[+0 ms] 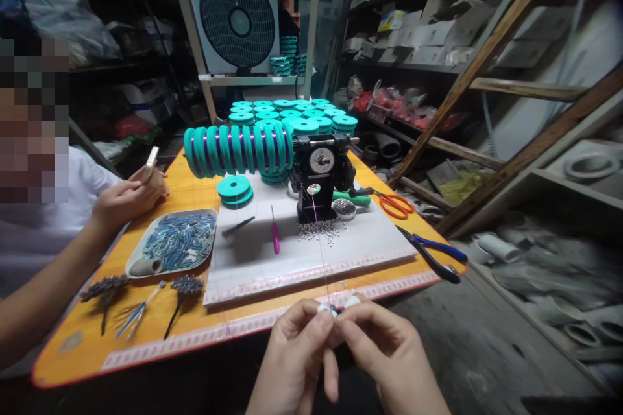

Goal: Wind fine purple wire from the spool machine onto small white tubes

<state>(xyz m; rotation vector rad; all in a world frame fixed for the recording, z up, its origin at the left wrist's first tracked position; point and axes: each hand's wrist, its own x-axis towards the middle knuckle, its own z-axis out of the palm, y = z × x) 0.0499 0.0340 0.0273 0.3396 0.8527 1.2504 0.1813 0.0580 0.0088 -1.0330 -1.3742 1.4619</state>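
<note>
My left hand [302,343] and my right hand [377,343] meet at the near edge of the table, fingertips pinched together on a small dark piece at the end of a thin line [321,253]. White coverings show on some fingertips. The line runs up to a black winding machine [315,198] with a dial. Teal spools [238,150] sit in a row on its shaft, at the left. Small silver beads [318,231] lie scattered before the machine, and a small dish [344,209] of them stands beside it. A pink-handled tool [276,240] lies on the white board [253,272].
Left, a tray [211,233] holds blue pieces; a person's hand [121,201] holds a phone [151,159]. Right, orange scissors [396,205] and blue-black pliers [433,253]. More teal spools [302,124] stand behind, before a fan [238,21]. A wooden ladder [457,100] leans right.
</note>
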